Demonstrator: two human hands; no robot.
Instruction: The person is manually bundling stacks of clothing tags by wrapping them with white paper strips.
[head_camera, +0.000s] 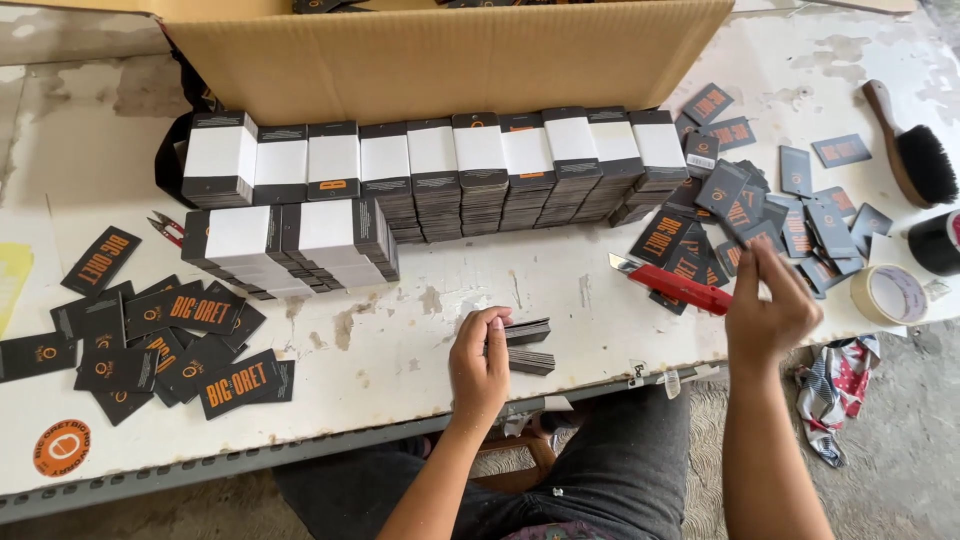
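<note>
Our left hand (480, 365) rests near the front edge of the white tabletop (420, 300), its fingers (497, 322) curled over a small stack of dark tags (528, 345) and holding it on edge against the surface. The stack splits into two bunches that stick out to the right of our palm.

Our right hand (768, 315) is raised above the right part of the tabletop, just over a loose heap of dark tags (745, 215) with orange print. Its fingers (765, 262) are pinched together and point up toward the heap; we cannot tell whether they have a tag between them. Just left of this hand lies a red utility knife (675, 285), its blade end pointing left.

Behind both hands runs a long row of banded tag bundles (450, 165), each wrapped in a white paper strip, with two more bundles (290, 240) lying in front at its left end. A big cardboard box (450, 55) stands behind the row. More loose tags (165, 335) are spread over the left of the tabletop. At the far right we see a roll of tape (890, 293) and a wooden brush (910, 145) with black bristles.
</note>
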